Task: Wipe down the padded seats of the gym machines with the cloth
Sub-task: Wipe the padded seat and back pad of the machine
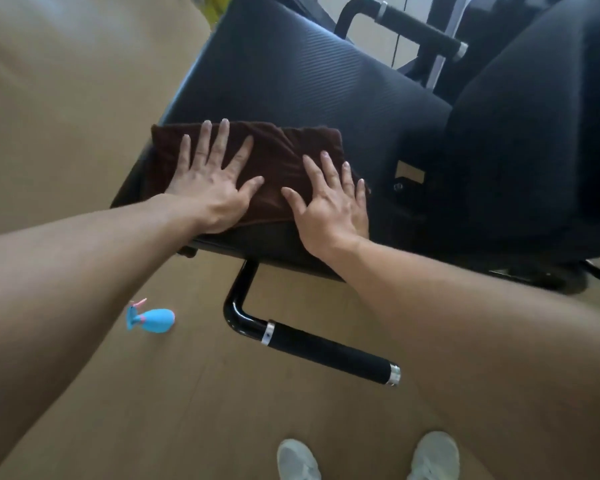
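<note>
A dark brown folded cloth [278,157] lies on the near end of a black ribbed padded seat [291,81]. My left hand [212,181] lies flat on the cloth's left half with fingers spread wide. On the cloth's right edge my right hand [329,206] also rests flat, fingers apart, its heel at the seat's front edge. Neither hand grips the cloth; both press down on it. A second black pad [534,133], the backrest, rises at the right.
A black foam-covered handle [326,355] juts out below the seat, near my legs. A blue spray bottle [151,318] lies on the wooden floor to the left. Another handle [416,29] sits behind the seat. My white shoes [298,460] are at the bottom.
</note>
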